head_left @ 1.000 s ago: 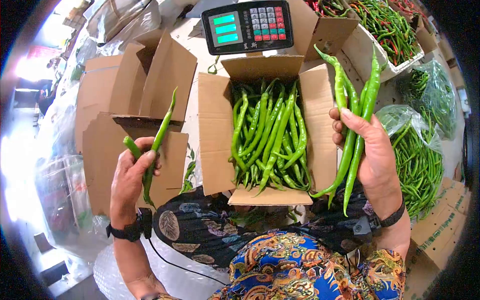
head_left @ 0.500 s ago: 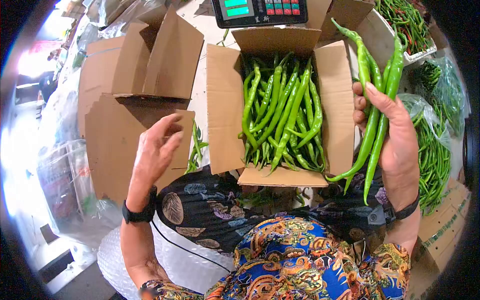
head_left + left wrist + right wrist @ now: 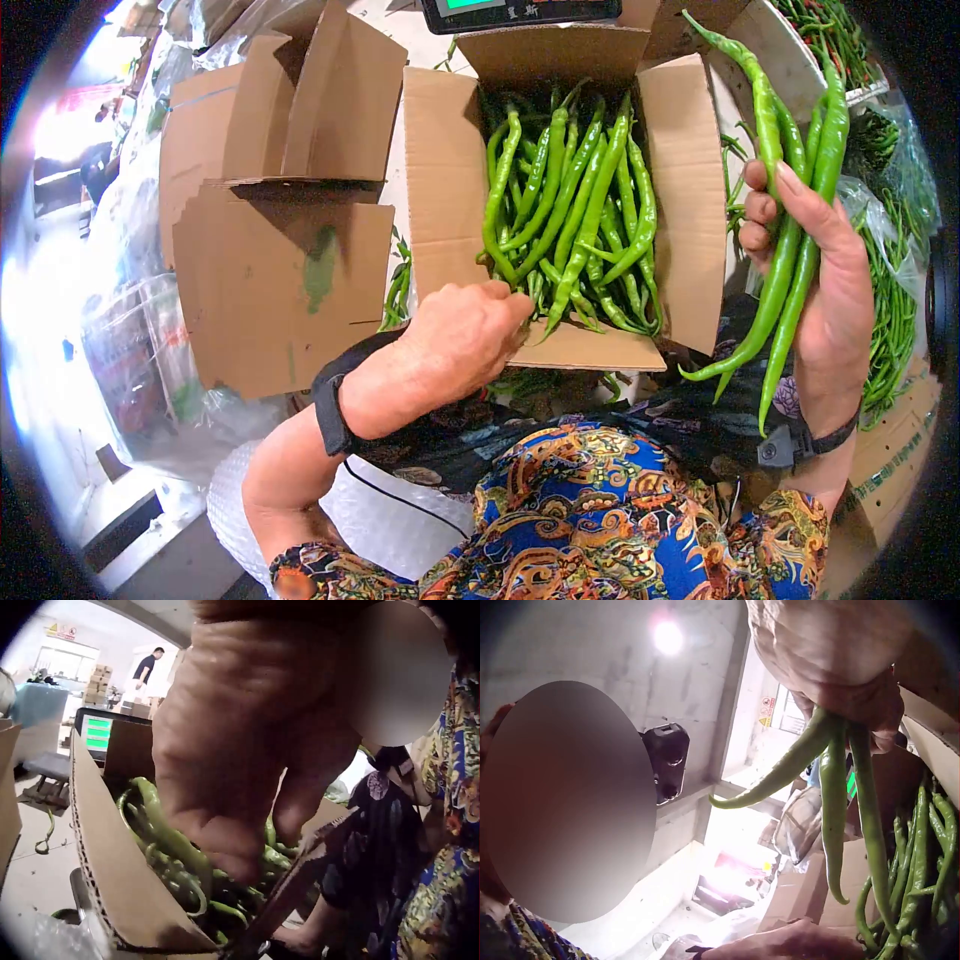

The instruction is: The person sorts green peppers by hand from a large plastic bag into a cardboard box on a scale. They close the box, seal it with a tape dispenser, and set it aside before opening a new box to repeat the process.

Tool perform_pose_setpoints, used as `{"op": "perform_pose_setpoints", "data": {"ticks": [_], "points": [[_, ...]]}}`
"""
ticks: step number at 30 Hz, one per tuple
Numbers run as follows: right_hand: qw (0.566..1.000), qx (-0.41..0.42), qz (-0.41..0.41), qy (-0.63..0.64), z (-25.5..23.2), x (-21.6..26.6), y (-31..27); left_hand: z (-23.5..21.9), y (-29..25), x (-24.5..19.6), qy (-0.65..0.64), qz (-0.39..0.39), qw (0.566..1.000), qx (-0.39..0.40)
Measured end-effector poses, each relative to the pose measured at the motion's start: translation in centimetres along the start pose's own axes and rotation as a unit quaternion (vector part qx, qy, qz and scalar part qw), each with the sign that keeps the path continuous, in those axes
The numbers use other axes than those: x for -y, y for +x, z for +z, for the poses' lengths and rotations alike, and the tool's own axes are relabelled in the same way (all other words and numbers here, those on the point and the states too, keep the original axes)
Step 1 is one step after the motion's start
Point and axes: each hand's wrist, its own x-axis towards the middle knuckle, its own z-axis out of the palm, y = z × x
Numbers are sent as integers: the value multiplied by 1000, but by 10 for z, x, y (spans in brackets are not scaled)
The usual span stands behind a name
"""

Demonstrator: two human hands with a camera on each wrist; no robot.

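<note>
An open cardboard box [image 3: 440, 190] holds many long green chili peppers [image 3: 575, 210], lying mostly lengthwise. My left hand [image 3: 460, 335] reaches over its near left corner, fingers bent down among the peppers. In the left wrist view the fingers [image 3: 232, 847] dip into the pile; whether they grip a pepper I cannot tell. Off the box's right side, my right hand [image 3: 825, 255] holds a small bunch of long green chili peppers [image 3: 785, 240], thumb across them. Their lower ends hang below that hand in the right wrist view.
A scale display [image 3: 520, 12] stands behind the box. Empty-looking cardboard boxes [image 3: 280, 290] are at left, with a few loose peppers [image 3: 397, 285] beside them. Bagged green peppers [image 3: 890, 300] and a white crate of peppers [image 3: 830, 40] lie at right. A person [image 3: 146, 669] stands far back.
My left hand let go of the peppers it held at the left, over the cardboard, and came across to the box. My right hand keeps its bunch, now further right in view.
</note>
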Motion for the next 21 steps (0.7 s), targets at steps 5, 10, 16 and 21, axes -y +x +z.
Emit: {"op": "perform_pose_setpoints", "data": {"ticks": [5,10,16,21], "points": [[999,-26,21,-24,11,1,-11,-2,4,8,-37,8,999,-36],[999,-29,26,-21,16,1,-18,-20,22,22,-111,-50,982,-144],[997,-44,38,-47,19,6,-18,20,18,33,-30,-55,998,-7],[996,-22,45,-71,28,7,-23,43,29,21,-68,-131,988,-33]]}}
